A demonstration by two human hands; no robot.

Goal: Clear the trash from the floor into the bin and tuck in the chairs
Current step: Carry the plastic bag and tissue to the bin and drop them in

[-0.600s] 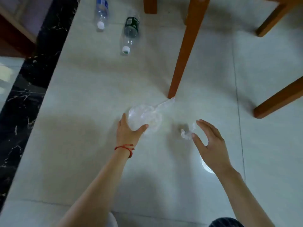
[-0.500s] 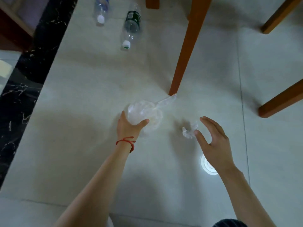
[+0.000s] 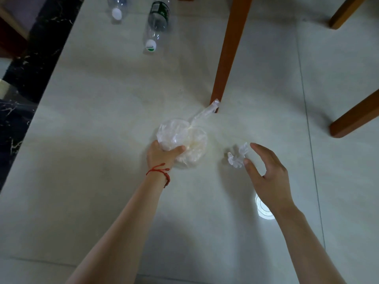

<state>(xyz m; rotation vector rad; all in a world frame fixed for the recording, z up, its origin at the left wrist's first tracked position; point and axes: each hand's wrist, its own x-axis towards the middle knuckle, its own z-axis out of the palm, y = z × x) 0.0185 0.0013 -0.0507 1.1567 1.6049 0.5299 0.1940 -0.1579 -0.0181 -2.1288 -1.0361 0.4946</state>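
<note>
A crumpled clear plastic bag [image 3: 184,136] lies on the pale tiled floor, its tail reaching the foot of a wooden chair leg [image 3: 227,58]. My left hand [image 3: 162,156], a red string on its wrist, grips the bag's near edge between thumb and fingers. A small crumpled clear wrapper [image 3: 236,157] lies to the right. My right hand [image 3: 266,175] hovers spread around it, thumb tip touching its near side, fingers arched above. No bin is in view.
Two empty plastic bottles lie at the top, one with a green label [image 3: 156,23], one with a white cap [image 3: 117,9]. More wooden legs [image 3: 356,117] stand at right. A bright light spot [image 3: 264,212] shows under my right wrist. A black marble strip [image 3: 30,58] borders the left.
My left hand has closed its thumb and fingers onto the plastic bag. My right hand has moved nearer the small wrapper, its thumb now at it. The camera has dipped forward slightly.
</note>
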